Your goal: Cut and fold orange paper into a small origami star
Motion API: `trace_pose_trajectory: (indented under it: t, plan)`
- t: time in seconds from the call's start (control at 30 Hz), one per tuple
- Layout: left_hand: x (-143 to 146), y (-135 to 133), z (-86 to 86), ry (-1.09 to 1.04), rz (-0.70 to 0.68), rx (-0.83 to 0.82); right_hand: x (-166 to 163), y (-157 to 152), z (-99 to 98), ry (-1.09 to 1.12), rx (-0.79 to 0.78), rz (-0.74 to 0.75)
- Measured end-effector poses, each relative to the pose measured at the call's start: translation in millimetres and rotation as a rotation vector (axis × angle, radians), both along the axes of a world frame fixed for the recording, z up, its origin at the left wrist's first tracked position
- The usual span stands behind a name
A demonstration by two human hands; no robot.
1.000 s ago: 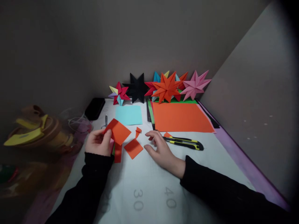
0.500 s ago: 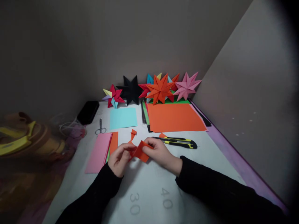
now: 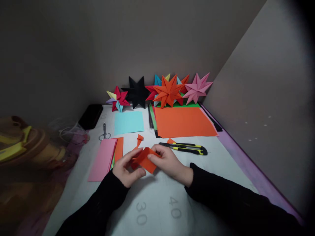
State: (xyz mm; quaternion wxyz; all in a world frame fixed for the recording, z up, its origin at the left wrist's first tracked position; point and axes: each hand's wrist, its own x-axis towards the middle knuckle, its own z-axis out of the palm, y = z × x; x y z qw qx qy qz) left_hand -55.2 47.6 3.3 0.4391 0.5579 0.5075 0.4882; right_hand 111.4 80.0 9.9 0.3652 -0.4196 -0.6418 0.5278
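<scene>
A folded piece of orange paper (image 3: 147, 161) is between my two hands, above the white table sheet. My right hand (image 3: 169, 160) pinches its right side, thumb on top and fingers behind. Around its left part curves my left hand (image 3: 126, 168), fingers at the far side and thumb lowered by the near edge. Part of the paper is hidden inside the left hand. Just beyond the hands lie a small folded orange scrap (image 3: 139, 140) and a black and yellow utility knife (image 3: 188, 148).
Folded paper stars, such as an orange one (image 3: 169, 91), lean along the wall. Orange sheets (image 3: 185, 122) and light blue squares (image 3: 129, 122) lie before them. Pink paper (image 3: 102, 160), small scissors (image 3: 104, 132) and a black phone (image 3: 91, 116) are on the left.
My left thumb has moved away from the fingers, opening the left hand's grasp. The orange paper has tilted and shows a wider face. My right hand keeps its pinch.
</scene>
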Motion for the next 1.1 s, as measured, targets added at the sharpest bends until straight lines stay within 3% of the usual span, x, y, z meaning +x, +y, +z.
trace_pose_trajectory:
  t: [0.1, 0.2, 0.4, 0.67, 0.8, 0.97, 1.1]
  plan:
    - [5, 1, -7.3, -0.044, 0.137, -0.075, -4, -2, -2.2, 0.171, -0.195, 0.012]
    - [7, 3, -10.9, 0.015, 0.21, -0.094, -6, -3, -3.4, 0.234, -0.253, 0.044]
    - [1, 2, -2.0, 0.164, 0.129, -0.006, -5, 1, -4.4, 0.286, -0.206, 0.02]
    - [-7, -2, 15.0, 0.123, 0.045, -0.036, -1, 5, -12.1, 0.387, -0.313, -0.01]
    - [-9, -2, 17.1, 0.112, -0.007, -0.043, 4, 6, -10.1, 0.338, -0.215, 0.006]
    - [-2, -1, 10.1, 0.209, 0.141, 0.001, 3, 3, 0.4, 0.138, 0.055, 0.05]
    - [0, -3, 3.4, 0.339, 0.078, 0.134, -2, -1, 8.7, -0.039, 0.178, 0.041]
